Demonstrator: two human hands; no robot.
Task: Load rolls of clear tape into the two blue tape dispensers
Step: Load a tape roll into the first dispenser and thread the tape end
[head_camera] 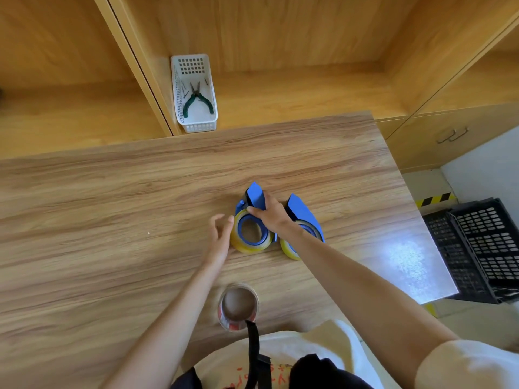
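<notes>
A: Report the far left of the shelf.
B: A white perforated plastic basket (179, 88), rectangular, stands on the wooden shelf behind the surface (112, 206). Green-handled pliers (197, 101) lie inside it.

A: Surface finish?
B: Wood-grain laminate, smooth, with a bright glare patch at the right end.

A: Left hand (220, 237)?
B: Fingers apart and loosely curved, holding nothing. The fingertips sit just beside the yellowish rim of the left tape roll (250, 234), thumb possibly touching.

A: That roll's position?
B: Seated on the round hub of the left blue dispenser (254, 196), which lies flat on the surface.

A: Right hand (271, 214)?
B: Clamped on the left blue dispenser; fingers wrap its flat, wedge-shaped handle above the roll.

A: Further right?
B: The second blue dispenser (302, 210) lies just beside the first, carrying its own roll (289, 249), partly hidden by the right forearm.

A: Near edge?
B: A spare clear roll (238, 306) with a brown core lies flat. Off the surface at right, black slotted crates (483, 248) stand on the floor.
</notes>
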